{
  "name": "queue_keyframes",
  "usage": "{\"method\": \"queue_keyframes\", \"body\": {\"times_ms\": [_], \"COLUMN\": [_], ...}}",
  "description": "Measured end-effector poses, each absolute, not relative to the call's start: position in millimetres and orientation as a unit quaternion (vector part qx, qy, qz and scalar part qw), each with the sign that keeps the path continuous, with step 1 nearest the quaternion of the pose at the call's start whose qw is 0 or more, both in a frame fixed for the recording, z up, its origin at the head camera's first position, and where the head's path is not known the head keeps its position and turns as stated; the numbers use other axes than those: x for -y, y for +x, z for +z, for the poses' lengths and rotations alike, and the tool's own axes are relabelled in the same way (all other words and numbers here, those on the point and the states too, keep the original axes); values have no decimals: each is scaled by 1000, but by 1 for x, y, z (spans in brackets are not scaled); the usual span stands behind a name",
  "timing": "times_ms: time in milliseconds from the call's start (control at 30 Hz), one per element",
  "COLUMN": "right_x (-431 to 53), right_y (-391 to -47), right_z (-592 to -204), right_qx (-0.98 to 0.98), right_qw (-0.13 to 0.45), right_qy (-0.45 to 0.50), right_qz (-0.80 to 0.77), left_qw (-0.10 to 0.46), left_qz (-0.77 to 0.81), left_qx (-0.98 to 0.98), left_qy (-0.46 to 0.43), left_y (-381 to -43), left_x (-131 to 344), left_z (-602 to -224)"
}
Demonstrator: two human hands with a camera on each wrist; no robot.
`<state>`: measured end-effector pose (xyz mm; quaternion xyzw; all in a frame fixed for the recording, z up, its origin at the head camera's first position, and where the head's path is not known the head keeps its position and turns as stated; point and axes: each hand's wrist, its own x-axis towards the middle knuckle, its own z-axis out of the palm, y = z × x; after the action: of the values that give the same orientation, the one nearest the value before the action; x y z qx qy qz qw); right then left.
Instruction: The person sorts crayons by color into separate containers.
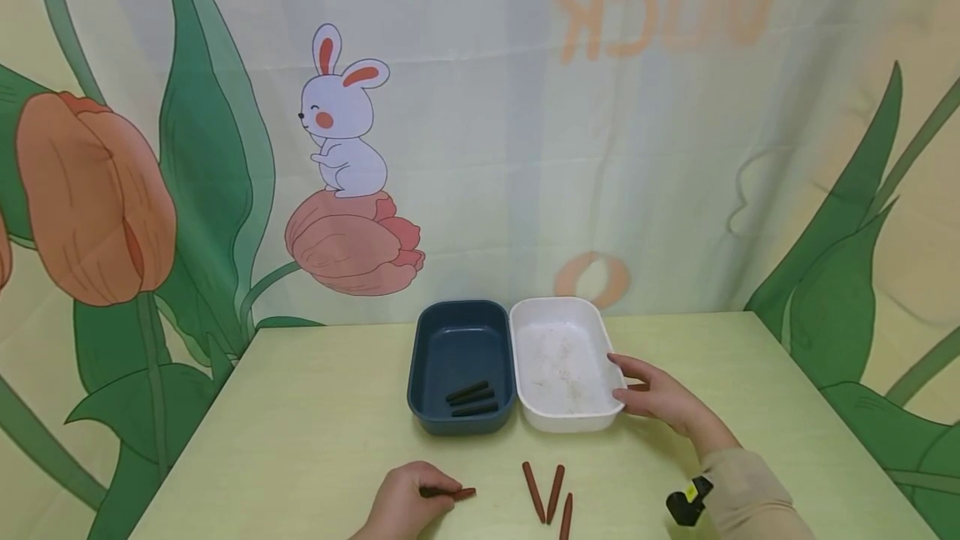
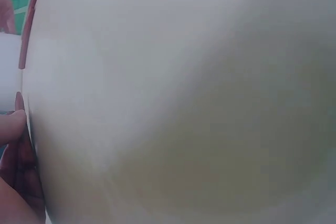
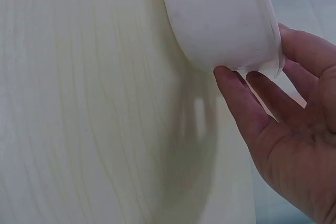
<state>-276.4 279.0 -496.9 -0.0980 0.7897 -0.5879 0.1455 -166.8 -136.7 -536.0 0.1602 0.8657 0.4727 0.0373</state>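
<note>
My left hand (image 1: 408,500) pinches a reddish-brown crayon (image 1: 468,493) just above the table, in front of the blue tray. In the left wrist view, the tip of that crayon (image 2: 19,100) pokes out past the fingers. My right hand (image 1: 663,400) holds the white tray (image 1: 566,422) by its right side. The right wrist view has the thumb at the rim and fingertips against the outer wall of this tray (image 3: 223,30). Three reddish-brown crayons (image 1: 555,494) lie on the table in front of it.
The dark blue tray (image 1: 461,426) stands against the white tray's left side, with several dark crayons (image 1: 475,410) at its near end. Both sit on a pale yellow-green table (image 1: 315,407). A printed curtain (image 1: 480,148) hangs right behind the table.
</note>
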Motion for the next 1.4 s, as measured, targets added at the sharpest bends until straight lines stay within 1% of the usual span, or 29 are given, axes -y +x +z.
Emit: {"method": "queue_keyframes", "body": {"times_ms": [233,400,533,733,933,1167,1400], "right_x": [-277,-276,-277,-279,-278,-277,-276], "right_y": [-274,-274,-273,-274,-276,-275,-274], "right_z": [-495,-494,-494,-496,-497,-496,-495], "right_qx": [-788,-785,-781,-780,-783,-778,-781], "right_qw": [148,150,150,148,148,147,147], "right_qy": [-95,-93,-95,-88,-87,-89,-86], "right_qz": [-591,-594,-599,-601,-598,-605,-600], "left_qw": [29,7,1,-34,-60,-65,-85], "left_qz": [518,533,550,548,568,611,617], "left_qx": [-841,-831,-819,-818,-806,-781,-772], "left_qy": [155,157,161,169,152,114,124], "left_y": [-170,-171,-173,-179,-185,-189,-195], "left_x": [125,107,90,69,49,23,6], "left_z": [-531,-521,-515,-509,-500,-491,-482]}}
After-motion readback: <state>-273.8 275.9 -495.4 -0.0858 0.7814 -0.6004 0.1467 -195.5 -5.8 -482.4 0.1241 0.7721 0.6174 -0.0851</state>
